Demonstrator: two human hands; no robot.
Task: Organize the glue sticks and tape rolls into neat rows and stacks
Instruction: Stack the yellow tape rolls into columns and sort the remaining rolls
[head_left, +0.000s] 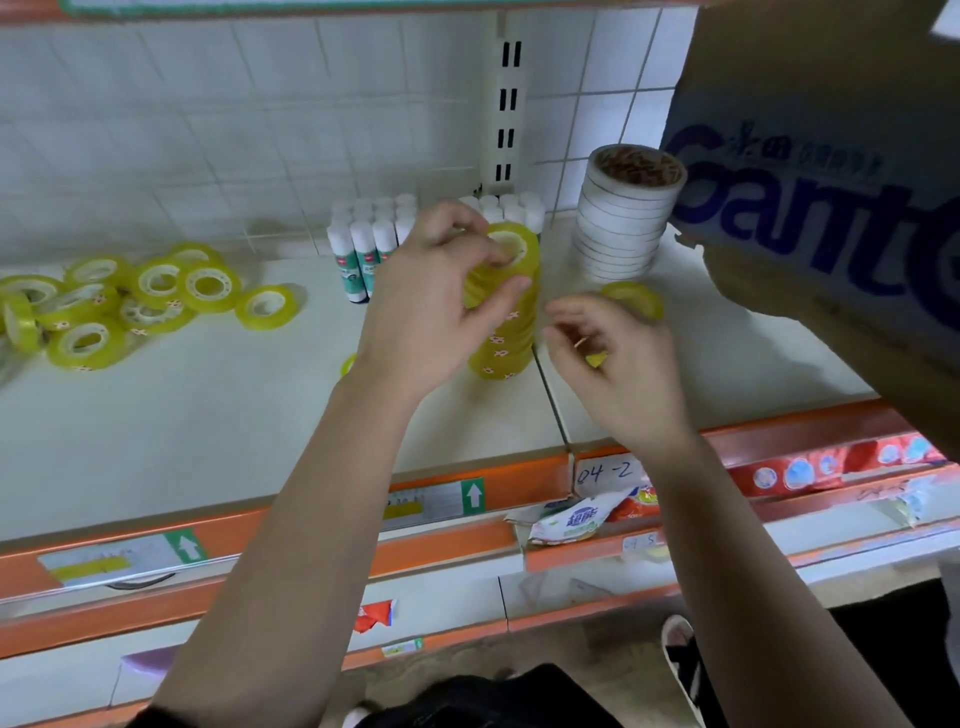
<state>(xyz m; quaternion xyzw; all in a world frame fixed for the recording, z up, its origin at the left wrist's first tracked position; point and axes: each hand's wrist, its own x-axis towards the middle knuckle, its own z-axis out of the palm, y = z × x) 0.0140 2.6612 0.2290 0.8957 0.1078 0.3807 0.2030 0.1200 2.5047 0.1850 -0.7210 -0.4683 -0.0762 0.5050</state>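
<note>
My left hand (447, 291) grips the top roll (511, 244) of the yellow stack (506, 332), fingers curled over its rim and thumb pressed to the side a few rolls down. The stack stands mid-shelf (208, 415), just left of the seam between the two boards and about halfway from back edge to front. My right hand (608, 358) hovers just right of it with fingers curled. It is blurred, with a bit of yellow showing by the fingers, so I cannot tell whether it holds anything. One roll (634, 304) lies just beyond its fingertips. The loose rolls (104, 306) are heaped toward the left end, the glue sticks (363, 244) stand along the back edge, and the white stack (623, 223) stands at the back edge beside the box (831, 208). These rolls should be light and stiff but slick-sided, and a column this tall will likely lean or shear if nudged. I would take each roll by the outer rim, or with a finger through the core, and steady the column low on its side while capping it.
</note>
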